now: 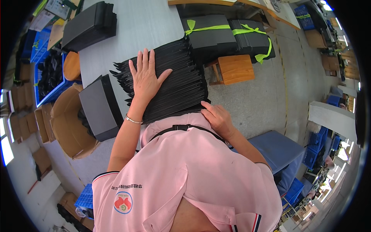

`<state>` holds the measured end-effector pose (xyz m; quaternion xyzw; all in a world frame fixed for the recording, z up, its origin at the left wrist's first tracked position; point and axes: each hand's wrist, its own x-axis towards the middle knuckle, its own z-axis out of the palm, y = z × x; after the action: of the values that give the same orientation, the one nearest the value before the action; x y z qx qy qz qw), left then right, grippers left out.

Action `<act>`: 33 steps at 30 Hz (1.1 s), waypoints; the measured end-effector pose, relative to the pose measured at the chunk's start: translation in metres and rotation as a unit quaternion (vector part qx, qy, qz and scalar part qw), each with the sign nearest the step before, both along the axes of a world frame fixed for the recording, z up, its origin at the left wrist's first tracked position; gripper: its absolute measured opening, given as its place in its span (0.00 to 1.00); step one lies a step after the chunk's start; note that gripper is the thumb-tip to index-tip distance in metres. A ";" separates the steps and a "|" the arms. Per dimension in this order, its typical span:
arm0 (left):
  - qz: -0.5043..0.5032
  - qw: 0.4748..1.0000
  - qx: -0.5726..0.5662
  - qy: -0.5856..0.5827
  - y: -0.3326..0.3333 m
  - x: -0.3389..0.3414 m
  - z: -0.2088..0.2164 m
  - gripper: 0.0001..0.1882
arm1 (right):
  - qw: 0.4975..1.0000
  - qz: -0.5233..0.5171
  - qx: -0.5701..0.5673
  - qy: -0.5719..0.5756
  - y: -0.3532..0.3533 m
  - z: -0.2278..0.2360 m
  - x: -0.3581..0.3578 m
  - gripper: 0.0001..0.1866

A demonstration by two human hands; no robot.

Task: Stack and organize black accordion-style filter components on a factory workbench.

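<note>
A thick row of thin black sheets (177,81), packed edge to edge, lies on the table against my body. Their left ends stick out unevenly. My left hand (145,79) rests flat on top of the row with its fingers spread. At the near right corner, the curled fingers of my right hand (218,119) grip the edge of the nearest sheets; the thumb is mostly hidden. Left of the row stands a separate stack of dark grey sheets (99,108).
Another dark stack (89,25) sits at the table's far left. Dark bundles tied with yellow-green ribbon (210,33) lie beyond the table's right edge, near a wooden stool (235,67). An open cardboard box (69,120) and a blue crate (50,77) stand left; a blue-covered block (276,150) is at right.
</note>
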<state>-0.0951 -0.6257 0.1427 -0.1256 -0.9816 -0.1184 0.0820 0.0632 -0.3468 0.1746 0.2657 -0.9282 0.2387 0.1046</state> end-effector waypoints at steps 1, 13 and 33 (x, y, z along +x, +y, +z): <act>0.002 1.000 -0.001 0.000 0.000 0.000 0.000 0.51 | 1.000 0.001 0.000 -0.001 -0.001 0.002 -0.001 0.08; 0.000 1.000 0.002 -0.004 0.000 -0.001 0.001 0.51 | 1.000 -0.003 0.011 0.003 -0.004 0.002 -0.004 0.07; 0.001 1.000 0.018 0.003 -0.001 -0.004 -0.001 0.52 | 0.998 -0.010 0.056 -0.004 -0.018 0.007 -0.010 0.24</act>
<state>-0.0989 -0.6268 0.1422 -0.1234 -0.9792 -0.1358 0.0871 0.0534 -0.3652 0.1815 0.2603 -0.9432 0.1865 0.0881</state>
